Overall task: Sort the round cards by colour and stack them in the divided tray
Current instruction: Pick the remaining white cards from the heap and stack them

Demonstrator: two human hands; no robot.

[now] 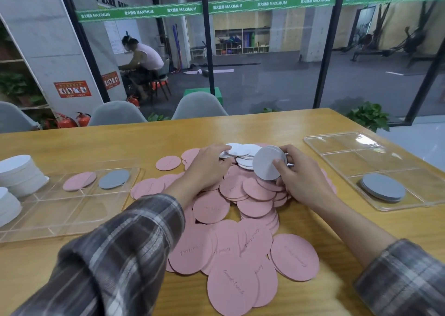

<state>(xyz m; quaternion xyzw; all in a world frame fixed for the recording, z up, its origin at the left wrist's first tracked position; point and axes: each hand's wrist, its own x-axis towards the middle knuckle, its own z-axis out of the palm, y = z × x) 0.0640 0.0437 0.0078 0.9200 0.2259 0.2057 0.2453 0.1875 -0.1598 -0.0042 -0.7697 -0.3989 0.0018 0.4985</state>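
Observation:
A big heap of pink round cards covers the middle of the table, with several grey and white cards at its far side. My right hand grips a small upright stack of grey cards above the heap. My left hand reaches over the pink cards, its fingertips touching the grey and white ones. A clear divided tray on the right holds a stack of grey cards in a near compartment. Another clear tray on the left holds one pink card and one grey card.
Two thick stacks of white round cards stand at the table's left edge, beside and partly on the left tray. Grey chairs line the far side of the table. A potted plant sits past the far right corner, before a glass wall.

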